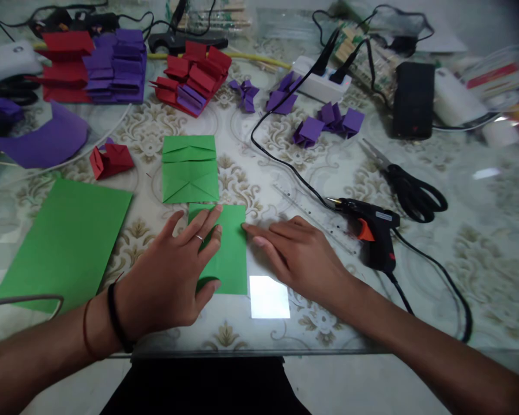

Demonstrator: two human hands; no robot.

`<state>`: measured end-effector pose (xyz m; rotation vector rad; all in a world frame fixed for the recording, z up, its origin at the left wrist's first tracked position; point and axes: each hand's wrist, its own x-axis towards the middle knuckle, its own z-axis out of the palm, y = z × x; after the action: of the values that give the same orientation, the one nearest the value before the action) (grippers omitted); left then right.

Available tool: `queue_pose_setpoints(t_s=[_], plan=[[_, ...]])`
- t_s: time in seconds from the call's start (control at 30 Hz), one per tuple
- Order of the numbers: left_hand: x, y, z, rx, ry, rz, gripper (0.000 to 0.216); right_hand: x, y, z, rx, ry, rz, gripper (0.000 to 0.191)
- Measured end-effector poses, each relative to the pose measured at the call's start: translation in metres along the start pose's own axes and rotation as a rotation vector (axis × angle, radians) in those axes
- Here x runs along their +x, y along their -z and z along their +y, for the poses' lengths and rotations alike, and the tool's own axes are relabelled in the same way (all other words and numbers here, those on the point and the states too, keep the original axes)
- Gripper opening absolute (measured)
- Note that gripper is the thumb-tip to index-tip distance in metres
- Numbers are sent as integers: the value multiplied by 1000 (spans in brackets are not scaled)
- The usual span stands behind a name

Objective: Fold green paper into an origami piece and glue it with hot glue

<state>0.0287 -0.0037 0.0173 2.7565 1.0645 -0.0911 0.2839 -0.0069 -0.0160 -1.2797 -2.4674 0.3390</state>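
Observation:
A folded green paper (231, 248) lies on the glass table (311, 328) in front of me. My left hand (173, 276) rests flat on its left half, fingers spread, a ring on one finger. My right hand (296, 253) lies flat beside the paper's right edge, fingertips touching that edge. Just beyond sits another green piece with creased folds (190, 168). A large flat green sheet (64, 242) lies to the left of my left hand.
A black glue gun (372, 227) with its cord lies right of my right hand, black scissors (409, 184) beyond it. A clear ruler (311, 216) lies between. Red and purple folded papers (95, 66) fill the far side, with a power strip (320, 86).

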Motion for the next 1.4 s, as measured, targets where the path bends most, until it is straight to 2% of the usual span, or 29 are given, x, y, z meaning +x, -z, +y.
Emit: queue_pose_setpoints(t_s=[0.2, 0.33, 0.43, 0.57, 0.7, 0.93, 1.03, 1.17, 1.27, 1.33, 1.4], plan=[[0, -1, 0, -2, 0, -4, 67, 14, -7, 3, -56, -74, 21, 42], [0, -1, -1, -4, -2, 1, 65, 17, -5, 3, -90, -68, -2, 45], [0, -1, -1, -11, -6, 9, 65, 8, -1, -2, -71, 19, -3, 42], [-1, -1, -1, -11, -2, 6, 69, -14, 5, -10, 77, 160, 2, 36], [-1, 0, -1, -12, -4, 2, 69, -33, 8, -16, 160, 216, -59, 31], [-1, 1, -1, -7, -5, 19, 64, -47, 11, -29, 172, 349, -57, 26], [-1, 1, -3, -15, -7, 22, 63, -40, 18, -25, 226, 327, -41, 25], [0, 3, -10, -76, -97, 7, 62, -16, 20, -7, 165, 171, 62, 32], [-4, 6, -12, -122, -207, 30, 56, -2, 13, 2, 99, 144, 13, 42], [-12, 6, -8, -133, -184, 103, 49, -2, 7, 0, 89, 141, -28, 44], [-23, 0, 0, -142, -76, 210, 40, -10, 2, -8, 74, 104, -48, 40]])
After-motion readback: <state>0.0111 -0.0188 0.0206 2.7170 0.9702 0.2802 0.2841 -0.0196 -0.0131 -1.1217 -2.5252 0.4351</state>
